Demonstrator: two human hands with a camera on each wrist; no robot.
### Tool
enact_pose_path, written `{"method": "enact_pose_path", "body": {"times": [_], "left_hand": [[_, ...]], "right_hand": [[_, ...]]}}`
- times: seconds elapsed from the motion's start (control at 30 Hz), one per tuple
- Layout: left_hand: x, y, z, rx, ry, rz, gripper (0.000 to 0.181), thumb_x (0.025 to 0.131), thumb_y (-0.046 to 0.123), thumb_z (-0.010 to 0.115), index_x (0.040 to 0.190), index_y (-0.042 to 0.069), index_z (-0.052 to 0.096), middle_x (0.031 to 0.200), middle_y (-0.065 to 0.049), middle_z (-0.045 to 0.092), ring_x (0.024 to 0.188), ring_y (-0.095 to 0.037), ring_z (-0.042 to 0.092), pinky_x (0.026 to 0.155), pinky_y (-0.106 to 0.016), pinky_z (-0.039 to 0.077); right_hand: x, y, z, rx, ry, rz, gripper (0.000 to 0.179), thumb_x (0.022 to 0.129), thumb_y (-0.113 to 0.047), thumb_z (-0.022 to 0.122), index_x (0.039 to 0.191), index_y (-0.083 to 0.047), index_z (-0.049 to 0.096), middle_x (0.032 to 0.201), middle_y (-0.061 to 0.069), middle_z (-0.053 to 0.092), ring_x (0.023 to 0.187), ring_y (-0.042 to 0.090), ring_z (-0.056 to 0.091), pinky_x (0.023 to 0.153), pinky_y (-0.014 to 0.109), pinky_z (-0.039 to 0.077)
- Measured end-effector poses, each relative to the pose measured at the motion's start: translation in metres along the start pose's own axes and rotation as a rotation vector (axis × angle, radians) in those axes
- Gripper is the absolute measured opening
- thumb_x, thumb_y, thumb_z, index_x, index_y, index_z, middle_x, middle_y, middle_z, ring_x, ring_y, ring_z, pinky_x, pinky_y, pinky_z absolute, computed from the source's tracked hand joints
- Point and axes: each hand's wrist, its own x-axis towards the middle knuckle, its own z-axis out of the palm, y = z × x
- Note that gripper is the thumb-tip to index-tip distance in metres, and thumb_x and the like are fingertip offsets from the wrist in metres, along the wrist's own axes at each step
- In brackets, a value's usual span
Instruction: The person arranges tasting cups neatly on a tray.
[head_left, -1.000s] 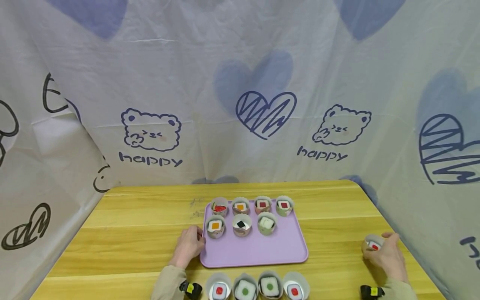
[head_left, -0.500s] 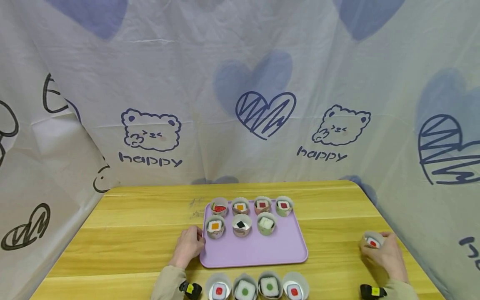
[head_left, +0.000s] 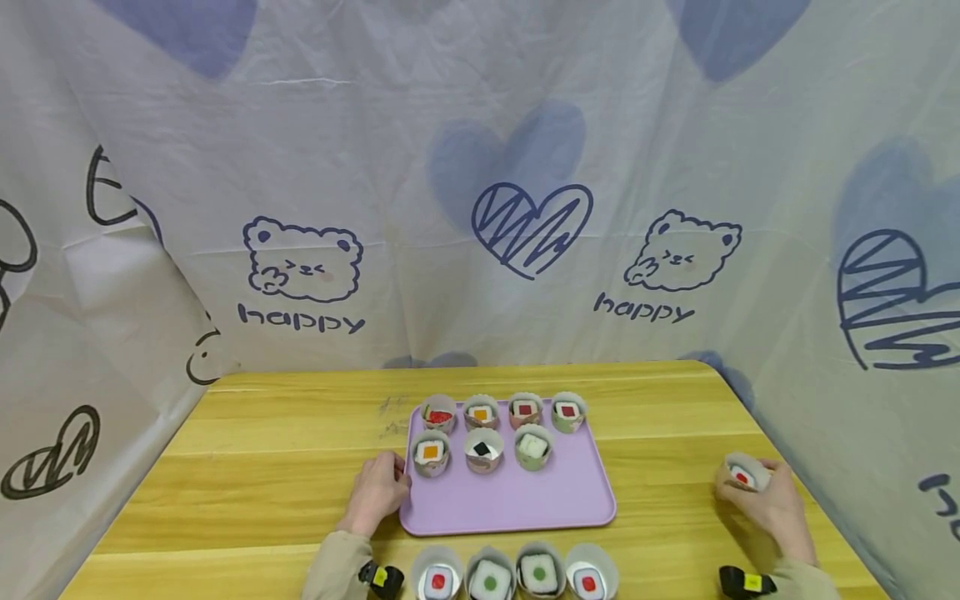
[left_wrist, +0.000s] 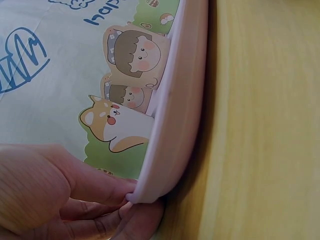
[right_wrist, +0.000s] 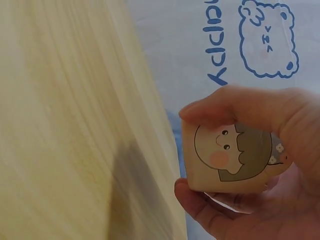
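Note:
My left hand [head_left: 374,493] pinches the left rim of a lilac tray [head_left: 510,507]; in the left wrist view, thumb and fingers close on the tray's lip at one corner. Far to the right, my right hand [head_left: 776,505] grips a small paper cup [right_wrist: 220,160] printed with a cartoon face, thumb on one side and fingers on the other. Inside that cup sits a white sushi roll [head_left: 741,475] with a red centre. The held cup is raised over the table, and its shadow falls on the wood. Several cups with sushi pieces, such as the white-topped one [head_left: 533,447], stand in two rows on the tray.
In front of the tray, a row of several more cups holds rolls with red or green centres, including a green-centred roll [head_left: 491,581]. Everything stands on a wooden table [head_left: 247,467]. A printed cloth [head_left: 420,250] hangs behind and at both sides.
My right hand has moved the cup slightly up and to the left in the head view. The left hand and tray stay put.

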Motion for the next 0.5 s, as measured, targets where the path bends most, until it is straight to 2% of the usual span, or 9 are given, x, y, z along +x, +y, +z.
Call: {"method": "enact_pose_path", "body": {"times": [0.17, 0.4, 0.5], "left_hand": [[0.000, 0.000, 0.000, -0.003, -0.005, -0.020, 0.006, 0.089, 0.003, 0.064, 0.092, -0.002, 0.065, 0.081, -0.011, 0.062, 0.072, -0.021, 0.055, 0.061, -0.029, 0.043], [0.000, 0.000, 0.001, 0.000, -0.013, -0.032, 0.007, 0.089, 0.003, 0.064, 0.093, -0.002, 0.065, 0.082, -0.011, 0.062, 0.072, -0.021, 0.055, 0.061, -0.029, 0.044], [0.000, 0.000, 0.001, 0.007, -0.011, -0.031, 0.007, 0.089, 0.003, 0.064, 0.094, -0.002, 0.065, 0.083, -0.011, 0.063, 0.073, -0.021, 0.055, 0.061, -0.030, 0.044]], "right_hand": [[0.000, -0.006, -0.001, 0.045, -0.037, 0.012, 0.096, 0.087, -0.031, 0.071, 0.145, 0.019, 0.012, 0.132, 0.042, 0.037, 0.112, 0.049, 0.047, 0.088, 0.052, 0.045], [-0.002, -0.015, -0.001, 0.069, -0.028, -0.016, 0.094, 0.088, -0.030, 0.070, 0.147, 0.016, 0.013, 0.136, 0.038, 0.036, 0.115, 0.046, 0.048, 0.081, 0.039, 0.044], [-0.003, -0.022, 0.002, 0.072, -0.017, -0.040, 0.092, 0.088, -0.028, 0.070, 0.147, 0.016, 0.015, 0.137, 0.039, 0.035, 0.117, 0.048, 0.047, 0.084, 0.042, 0.044]]}}
